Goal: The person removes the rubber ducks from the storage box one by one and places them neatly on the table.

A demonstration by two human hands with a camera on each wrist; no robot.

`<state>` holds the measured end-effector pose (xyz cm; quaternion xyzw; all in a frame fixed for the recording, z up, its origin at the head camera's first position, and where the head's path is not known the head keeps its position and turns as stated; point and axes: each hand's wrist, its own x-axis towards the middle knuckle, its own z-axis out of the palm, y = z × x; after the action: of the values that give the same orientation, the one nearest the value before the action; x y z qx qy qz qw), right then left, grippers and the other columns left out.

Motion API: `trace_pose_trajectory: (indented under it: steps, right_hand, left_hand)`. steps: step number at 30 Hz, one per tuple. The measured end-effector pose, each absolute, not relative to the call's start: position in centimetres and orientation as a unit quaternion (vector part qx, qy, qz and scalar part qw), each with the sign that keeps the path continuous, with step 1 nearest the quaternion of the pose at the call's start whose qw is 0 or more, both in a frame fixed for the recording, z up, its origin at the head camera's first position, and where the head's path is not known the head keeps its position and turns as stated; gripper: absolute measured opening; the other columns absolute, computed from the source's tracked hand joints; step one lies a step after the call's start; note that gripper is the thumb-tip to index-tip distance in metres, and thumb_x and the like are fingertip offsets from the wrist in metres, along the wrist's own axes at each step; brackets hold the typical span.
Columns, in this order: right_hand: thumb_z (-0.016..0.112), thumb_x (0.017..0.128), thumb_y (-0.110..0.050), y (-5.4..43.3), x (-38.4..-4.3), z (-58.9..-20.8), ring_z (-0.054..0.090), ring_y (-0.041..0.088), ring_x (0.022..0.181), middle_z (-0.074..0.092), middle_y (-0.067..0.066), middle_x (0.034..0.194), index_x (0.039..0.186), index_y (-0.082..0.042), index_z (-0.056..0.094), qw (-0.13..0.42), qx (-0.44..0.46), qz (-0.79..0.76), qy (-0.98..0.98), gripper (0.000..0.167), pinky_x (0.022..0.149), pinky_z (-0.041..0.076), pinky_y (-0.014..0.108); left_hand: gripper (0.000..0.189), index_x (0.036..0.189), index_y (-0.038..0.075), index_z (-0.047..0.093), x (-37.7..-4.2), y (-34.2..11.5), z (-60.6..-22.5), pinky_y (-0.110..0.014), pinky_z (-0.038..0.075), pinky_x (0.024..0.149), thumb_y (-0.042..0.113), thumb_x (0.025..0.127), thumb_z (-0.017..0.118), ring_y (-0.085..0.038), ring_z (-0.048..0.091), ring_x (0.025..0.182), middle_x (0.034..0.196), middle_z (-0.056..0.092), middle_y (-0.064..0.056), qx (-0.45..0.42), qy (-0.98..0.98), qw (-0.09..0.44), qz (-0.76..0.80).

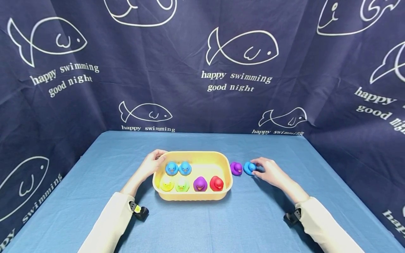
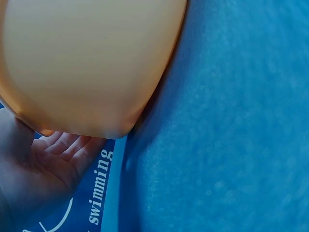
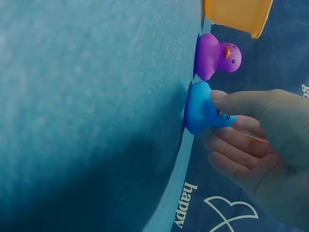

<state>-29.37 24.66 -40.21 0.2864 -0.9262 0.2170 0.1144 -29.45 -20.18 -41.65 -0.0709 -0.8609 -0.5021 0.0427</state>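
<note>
Nearer the desk's point(image 1: 202, 225) right edge than its left, a blue duck point(image 1: 248, 168) is grasped about the head by the right grip point(image 1: 269, 171); the yellow tray's point(image 1: 192, 196) far-left corner is held by the left grip point(image 1: 148, 165), presumably to steady it.

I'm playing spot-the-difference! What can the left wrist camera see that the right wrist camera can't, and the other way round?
Only the left wrist view shows the left hand, at the end of the tub, and the word "swimming".

Only the right wrist view shows the right hand around a blue duck, with a purple duck beside it.

Both show the yellow tub, blue tablecloth and navy cloth with white printing.
</note>
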Motion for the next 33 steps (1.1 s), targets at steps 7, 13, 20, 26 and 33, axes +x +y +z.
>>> trace_pose_trajectory:
  steps: [7, 13, 20, 26, 33]
  right_hand:
    - [0.075, 0.077, -0.007, 24.7, -29.2, -39.7, 0.062, 0.034, 0.097, 0.064, 0.019, 0.108, 0.115, 0.006, 0.06, 0.127, 0.284, 0.216, -0.925, 0.044, 0.084, 0.049, 0.047]
    - [0.074, 0.079, -0.011, 24.3, -29.1, -38.6, 0.06, 0.035, 0.101, 0.063, 0.018, 0.112, 0.119, 0.002, 0.059, 0.128, 0.271, 0.217, -0.929, 0.044, 0.086, 0.048, 0.049]
    - [0.073, 0.08, -0.011, 23.4, -29.0, -37.8, 0.061, 0.034, 0.102, 0.064, 0.017, 0.112, 0.117, 0.001, 0.061, 0.16, 0.293, 0.222, -0.916, 0.041, 0.087, 0.048, 0.048]
    - [0.074, 0.079, -0.012, 22.4, -29.0, -37.3, 0.061, 0.032, 0.103, 0.065, 0.015, 0.11, 0.116, -0.001, 0.063, 0.176, 0.303, 0.225, -0.909, 0.041, 0.088, 0.048, 0.046]
    - [0.074, 0.079, -0.014, 21.0, -28.7, -36.3, 0.06, 0.032, 0.107, 0.064, 0.015, 0.113, 0.118, 0.0, 0.062, 0.169, 0.31, 0.233, -0.906, 0.042, 0.091, 0.047, 0.047]
  left_hand:
    - [0.029, 0.118, -0.002, 0.056, -29.4, -20.1, -41.5, -0.041, 0.046, 0.09, 0.014, 0.095, 0.051, -0.03, 0.06, 0.104, 0.115, 0.063, -0.021, -0.079, -0.859, 0.045, -0.504]
    - [0.028, 0.118, -0.002, 0.057, -29.4, -20.0, -41.5, -0.043, 0.046, 0.092, 0.014, 0.095, 0.051, -0.03, 0.059, 0.105, 0.115, 0.063, -0.021, -0.077, -0.86, 0.045, -0.503]
    - [0.025, 0.114, 0.001, 0.06, -29.2, -20.0, -41.4, -0.045, 0.044, 0.094, 0.014, 0.094, 0.053, -0.031, 0.059, 0.107, 0.114, 0.065, -0.019, -0.078, -0.874, 0.073, -0.475]
    - [0.024, 0.113, 0.0, 0.061, -29.0, -19.9, -41.5, -0.046, 0.045, 0.093, 0.012, 0.093, 0.054, -0.032, 0.06, 0.107, 0.113, 0.065, -0.019, -0.073, -0.877, 0.088, -0.466]
    - [0.023, 0.111, 0.001, 0.062, -29.0, -19.8, -41.2, -0.046, 0.045, 0.091, 0.012, 0.093, 0.055, -0.032, 0.06, 0.105, 0.112, 0.066, -0.019, -0.071, -0.88, 0.097, -0.46]
